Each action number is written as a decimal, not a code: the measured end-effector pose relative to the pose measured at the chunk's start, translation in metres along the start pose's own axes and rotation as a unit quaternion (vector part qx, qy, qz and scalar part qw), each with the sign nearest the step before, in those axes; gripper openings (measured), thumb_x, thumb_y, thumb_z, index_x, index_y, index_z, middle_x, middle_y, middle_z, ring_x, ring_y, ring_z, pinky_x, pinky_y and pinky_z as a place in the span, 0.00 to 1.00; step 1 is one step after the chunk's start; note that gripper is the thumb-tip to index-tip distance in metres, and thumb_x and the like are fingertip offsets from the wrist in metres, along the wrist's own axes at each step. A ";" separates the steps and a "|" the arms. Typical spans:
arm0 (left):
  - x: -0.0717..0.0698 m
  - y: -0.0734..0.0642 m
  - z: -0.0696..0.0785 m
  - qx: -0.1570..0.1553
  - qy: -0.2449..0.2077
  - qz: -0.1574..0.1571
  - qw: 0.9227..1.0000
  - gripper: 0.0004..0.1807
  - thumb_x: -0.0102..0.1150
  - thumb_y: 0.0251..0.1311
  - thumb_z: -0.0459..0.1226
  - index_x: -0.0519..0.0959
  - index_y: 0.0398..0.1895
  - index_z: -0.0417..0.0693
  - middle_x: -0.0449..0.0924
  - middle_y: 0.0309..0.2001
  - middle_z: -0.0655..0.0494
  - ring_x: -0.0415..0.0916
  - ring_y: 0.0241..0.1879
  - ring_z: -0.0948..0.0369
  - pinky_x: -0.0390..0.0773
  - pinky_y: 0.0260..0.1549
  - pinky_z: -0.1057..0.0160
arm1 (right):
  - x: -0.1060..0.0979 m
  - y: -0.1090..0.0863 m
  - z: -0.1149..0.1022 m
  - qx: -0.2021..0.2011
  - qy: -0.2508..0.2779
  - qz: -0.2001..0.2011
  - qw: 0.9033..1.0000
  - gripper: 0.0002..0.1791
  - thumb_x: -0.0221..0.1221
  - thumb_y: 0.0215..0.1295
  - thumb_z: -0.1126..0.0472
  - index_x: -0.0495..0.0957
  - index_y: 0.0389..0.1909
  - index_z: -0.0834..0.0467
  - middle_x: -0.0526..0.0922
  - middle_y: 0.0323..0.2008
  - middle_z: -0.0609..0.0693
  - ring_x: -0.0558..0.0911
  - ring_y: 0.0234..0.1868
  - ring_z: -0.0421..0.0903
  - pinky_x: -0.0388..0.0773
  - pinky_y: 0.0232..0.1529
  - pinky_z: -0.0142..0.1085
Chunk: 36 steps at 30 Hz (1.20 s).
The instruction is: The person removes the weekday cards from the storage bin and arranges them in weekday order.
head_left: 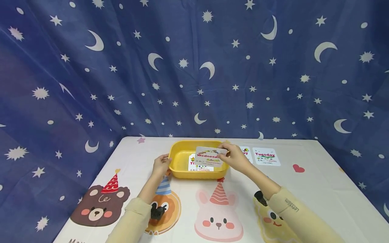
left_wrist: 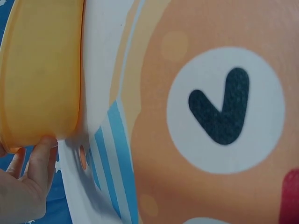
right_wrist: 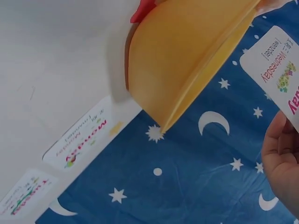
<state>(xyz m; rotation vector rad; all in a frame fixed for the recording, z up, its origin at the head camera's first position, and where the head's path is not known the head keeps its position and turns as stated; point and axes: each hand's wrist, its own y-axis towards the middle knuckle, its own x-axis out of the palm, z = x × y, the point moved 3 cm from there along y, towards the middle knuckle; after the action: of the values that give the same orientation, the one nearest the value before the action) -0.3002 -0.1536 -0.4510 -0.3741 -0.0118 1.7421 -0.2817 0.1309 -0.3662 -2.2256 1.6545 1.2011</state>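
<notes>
A yellow plastic tray (head_left: 197,174) stands near the back of the table. At its left end my left hand (head_left: 160,165) grips the rim, as the left wrist view also shows, with fingers (left_wrist: 41,161) against the wall. My right hand (head_left: 236,158) pinches a white "Wednesday" card (head_left: 207,157) by its right side and holds it tilted above the tray. A "Thursday" card (head_left: 192,166) lies inside the tray, partly hidden behind the held card.
Right of the tray, a "Monday" card (right_wrist: 77,137) and a "Tuesday" card (head_left: 266,157) lie side by side on the table. The white tablecloth (head_left: 310,189) has printed cartoon animals. A blue curtain (head_left: 182,84) with stars and moons hangs behind.
</notes>
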 end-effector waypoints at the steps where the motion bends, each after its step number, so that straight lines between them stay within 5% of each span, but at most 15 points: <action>1: 0.000 0.000 0.000 0.003 -0.001 -0.001 1.000 0.21 0.47 0.69 0.34 0.66 0.63 0.36 0.72 0.53 0.35 0.76 0.38 0.54 0.80 0.31 0.65 | -0.002 -0.003 -0.001 -0.005 0.000 0.004 1.000 0.08 0.61 0.57 0.72 0.78 0.39 0.67 0.82 0.37 0.58 0.74 0.32 0.44 0.76 0.32 0.28; 7: -0.001 0.000 -0.001 0.010 -0.003 0.002 1.000 0.21 0.47 0.69 0.34 0.67 0.62 0.35 0.73 0.52 0.35 0.76 0.34 0.57 0.79 0.29 0.65 | -0.011 -0.023 -0.006 -0.019 -0.009 0.000 1.000 0.08 0.60 0.57 0.73 0.76 0.38 0.65 0.83 0.37 0.57 0.76 0.33 0.43 0.78 0.32 0.29; 17: 0.002 0.001 -0.005 0.002 -0.007 -0.001 1.000 0.21 0.47 0.69 0.34 0.67 0.63 0.37 0.73 0.53 0.36 0.76 0.38 0.56 0.79 0.29 0.68 | -0.025 -0.059 0.003 0.018 -0.009 -0.022 1.000 0.09 0.60 0.56 0.74 0.77 0.37 0.63 0.84 0.39 0.57 0.76 0.33 0.39 0.77 0.31 0.28; 36: 0.000 0.001 -0.003 0.000 -0.010 -0.013 1.000 0.22 0.47 0.69 0.35 0.65 0.64 0.37 0.72 0.54 0.36 0.73 0.27 0.62 0.76 0.22 0.69 | -0.075 -0.097 0.021 0.065 0.024 -0.008 0.998 0.14 0.62 0.58 0.69 0.76 0.45 0.69 0.81 0.43 0.66 0.84 0.32 0.40 0.82 0.32 0.28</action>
<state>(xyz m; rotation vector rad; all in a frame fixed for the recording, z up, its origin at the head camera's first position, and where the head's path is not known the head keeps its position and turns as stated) -0.3010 -0.1542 -0.4538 -0.3548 -0.0302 1.7210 -0.2172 0.2367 -0.3656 -2.2009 1.6768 1.0123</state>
